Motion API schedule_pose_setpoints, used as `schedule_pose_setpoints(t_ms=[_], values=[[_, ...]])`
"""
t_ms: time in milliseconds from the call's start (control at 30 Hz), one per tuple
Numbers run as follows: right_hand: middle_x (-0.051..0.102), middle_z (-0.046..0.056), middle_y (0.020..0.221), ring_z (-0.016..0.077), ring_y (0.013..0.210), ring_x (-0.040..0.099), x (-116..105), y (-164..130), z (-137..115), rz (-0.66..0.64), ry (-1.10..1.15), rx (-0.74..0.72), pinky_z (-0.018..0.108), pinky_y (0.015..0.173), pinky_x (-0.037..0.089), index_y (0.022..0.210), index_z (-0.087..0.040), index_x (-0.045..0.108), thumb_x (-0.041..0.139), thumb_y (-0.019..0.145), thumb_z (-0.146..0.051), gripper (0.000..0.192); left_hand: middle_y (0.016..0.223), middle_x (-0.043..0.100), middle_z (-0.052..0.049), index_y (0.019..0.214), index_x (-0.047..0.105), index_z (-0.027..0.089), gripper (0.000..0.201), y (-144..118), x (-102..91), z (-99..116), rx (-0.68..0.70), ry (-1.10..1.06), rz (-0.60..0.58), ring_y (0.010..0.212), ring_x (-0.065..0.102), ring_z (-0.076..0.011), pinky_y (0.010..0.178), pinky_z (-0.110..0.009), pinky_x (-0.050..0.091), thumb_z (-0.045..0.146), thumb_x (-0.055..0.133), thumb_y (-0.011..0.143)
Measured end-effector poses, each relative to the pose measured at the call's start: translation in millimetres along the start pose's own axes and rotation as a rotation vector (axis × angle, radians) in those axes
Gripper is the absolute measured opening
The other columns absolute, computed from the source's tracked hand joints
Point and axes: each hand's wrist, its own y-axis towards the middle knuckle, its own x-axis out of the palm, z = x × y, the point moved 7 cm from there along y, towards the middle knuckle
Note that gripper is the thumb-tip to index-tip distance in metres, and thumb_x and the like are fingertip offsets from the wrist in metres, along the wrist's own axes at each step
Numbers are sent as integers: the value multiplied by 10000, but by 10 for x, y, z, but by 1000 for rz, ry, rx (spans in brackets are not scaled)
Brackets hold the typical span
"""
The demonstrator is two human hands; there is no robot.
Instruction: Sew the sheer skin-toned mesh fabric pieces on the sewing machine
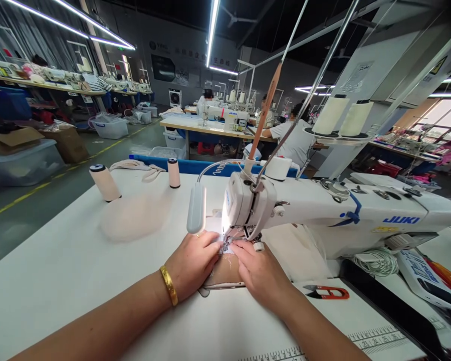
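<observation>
My left hand (197,260), with a gold bangle (169,286) at the wrist, has its bent fingers closed on a tan fabric piece (225,271). On the piece's right side, my right hand (262,273) also has its fingers closed, the tips close to the needle. Between both hands, the fabric lies under the presser foot (226,242) of a white sewing machine (300,200). Loose pale threads show on its surface. Light from a gooseneck lamp (196,208) falls on the needle area. My fingers hide parts of the fabric's edges.
Orange thread snips (328,292) and a black tray (391,308) lie to the right. Two pink thread cones (104,183) stand at the back left beside a beige strap (150,170). A pale sheer cloth (298,250) lies under the machine arm. Several people sit at machines beyond.
</observation>
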Motion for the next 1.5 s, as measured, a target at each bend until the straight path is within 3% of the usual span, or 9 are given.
schedule_pose_setpoints(t_ms=[200, 400, 567, 700, 967, 1100, 1233, 1400, 1500], values=[[715, 104, 1193, 287, 1050, 628, -40, -32, -63, 91, 80, -71, 418, 808, 549, 1216, -203, 637, 431, 881, 26, 456, 1372, 647, -166, 1255, 616, 159, 310, -48, 10, -41, -121, 164, -167, 1124, 643, -338, 914, -495, 500, 295, 589, 978], [655, 110, 1331, 288, 1200, 580, -80, -60, -418, 40, 211, -313, 453, 950, 537, 1370, -212, 537, 507, 916, -35, 488, 790, 707, -7, 776, 647, 229, 179, -161, -122, 138, -167, 0, -384, 714, 649, -216, 664, -346, 429, 231, 558, 931], [711, 78, 1189, 256, 1111, 617, -103, -105, -585, -7, 256, -421, 463, 952, 514, 1291, -217, 553, 515, 927, -21, 416, 858, 710, -37, 855, 639, 211, 114, -116, -316, -134, -260, -1, -288, 750, 632, -237, 667, -350, 434, 255, 553, 915], [719, 78, 1185, 246, 1081, 629, -101, -154, -610, -80, 266, -433, 425, 903, 531, 1234, -214, 575, 522, 942, -32, 348, 1038, 699, -96, 1066, 656, 183, 203, -126, -215, -335, -311, 23, -260, 863, 642, -290, 755, -415, 485, 281, 598, 898], [748, 68, 1117, 237, 1053, 664, -165, -205, -678, -155, 344, -496, 383, 846, 526, 1105, -213, 602, 519, 861, -28, 317, 1049, 707, -81, 1162, 627, 197, 246, -114, -68, -234, -264, -100, -213, 936, 652, -287, 801, -422, 494, 244, 599, 922], [737, 40, 933, 206, 813, 641, -186, -215, -665, -187, 418, -466, 356, 724, 493, 912, -228, 588, 506, 794, -70, 214, 872, 690, -30, 902, 610, 201, 59, -109, -43, -267, -309, -141, -199, 797, 624, -230, 701, -346, 462, 160, 568, 905], [682, 3, 795, 180, 682, 557, -205, -227, -614, -180, 512, -416, 326, 645, 437, 839, -245, 563, 487, 733, -108, 190, 797, 649, -14, 780, 546, 205, 184, -130, -36, -183, -237, -186, -139, 737, 570, -200, 664, -313, 436, 143, 487, 943], [656, 36, 974, 219, 894, 591, -224, -148, -381, -45, 576, -143, 359, 807, 481, 1046, -249, 591, 552, 925, -247, 127, 771, 619, -9, 783, 537, 204, 227, -136, -108, -20, -128, -233, -6, 710, 525, -185, 645, -293, 414, 146, 451, 985], [644, 66, 1148, 263, 1050, 575, -162, -113, -200, 0, 549, 100, 394, 888, 478, 1210, -252, 578, 685, 944, -443, 345, 745, 589, -1, 789, 545, 204, 264, -129, -179, 119, -36, -246, 77, 693, 489, -177, 658, -293, 403, 153, 432, 1022]])
